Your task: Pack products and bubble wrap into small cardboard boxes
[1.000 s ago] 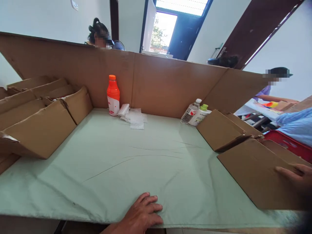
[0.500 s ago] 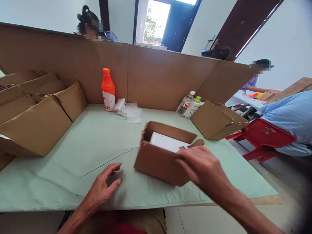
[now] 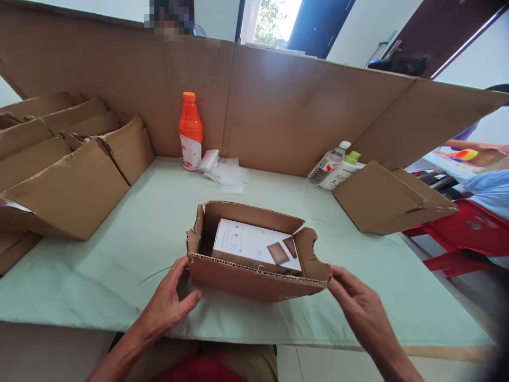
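Note:
An open-topped cardboard box (image 3: 258,281) rests on the green cloth in front of me, its rough cut rim facing up. Inside lies a smaller white printed box (image 3: 250,241) with brown pictures on its top. My left hand (image 3: 169,297) is at the cardboard box's left end, thumb and fingers spread, the fingertips against or just beside the wall. At the right end, my right hand (image 3: 360,302) has its fingers stretched along the corner, seeming to touch it. Part of its fingertips is hidden behind that corner.
Several cardboard boxes (image 3: 71,196) stand at the left. Along the back partition (image 3: 270,106) are an orange bottle (image 3: 191,130), clear plastic wrapping (image 3: 226,172), a water bottle (image 3: 328,164) and a white bottle (image 3: 342,172). Another cardboard box (image 3: 382,199) sits at the right, near a red chair (image 3: 473,228).
The cardboard box has turned and come down level, nearer to me. My right hand has let go of its upper rim and moved to its right end. My left hand has come to its left end.

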`<state>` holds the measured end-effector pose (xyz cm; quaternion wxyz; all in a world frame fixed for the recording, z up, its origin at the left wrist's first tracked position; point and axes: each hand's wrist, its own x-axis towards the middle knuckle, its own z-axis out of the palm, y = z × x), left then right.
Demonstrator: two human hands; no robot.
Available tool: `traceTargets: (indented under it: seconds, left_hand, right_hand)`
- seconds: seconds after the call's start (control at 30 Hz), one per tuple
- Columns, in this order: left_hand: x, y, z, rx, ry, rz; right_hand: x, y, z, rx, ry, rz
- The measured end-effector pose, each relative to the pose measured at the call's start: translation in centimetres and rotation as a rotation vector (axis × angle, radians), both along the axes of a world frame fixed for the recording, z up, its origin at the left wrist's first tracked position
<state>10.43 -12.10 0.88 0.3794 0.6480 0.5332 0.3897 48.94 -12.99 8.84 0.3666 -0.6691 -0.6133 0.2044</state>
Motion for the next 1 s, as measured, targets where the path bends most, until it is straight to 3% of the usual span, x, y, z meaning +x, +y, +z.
traceTargets:
  seconds: [0.13, 0.27, 0.4, 0.6, 0.73, 0.87, 1.0]
  left_hand:
    - [1.3, 0.7, 0.4, 0.021, 0.018, 0.026]
    - [1.5, 0.6, 0.1, 0.042, 0.023, 0.075]
    - [0.7, 1.7, -0.2, -0.001, 0.013, 0.152]
    - [-0.2, 6.9, 0.6, 0.008, -0.015, 0.271]
    - [-2.0, 8.8, 0.5, -0.039, -0.034, 0.181]
    - [-4.3, 10.0, -0.1, -0.01, -0.018, 0.029]
    - [-4.9, 12.3, -0.7, 0.029, -0.006, -0.023]
  right_hand:
    - [-1.7, -0.6, -4.6, -0.186, 0.19, 0.146]
    - [-3.3, -0.4, -7.2, -0.257, 0.239, 0.086]
    - [-5.0, 0.9, -7.3, -0.258, 0.337, 0.176]
    - [-8.9, 5.6, -7.0, -0.193, 0.485, 0.365]
    - [-9.6, 7.7, -7.6, -0.195, 0.524, 0.372]
    - [-9.3, 7.9, -8.2, -0.181, 0.559, 0.388]
    - [-8.3, 8.1, -7.5, -0.201, 0.518, 0.361]
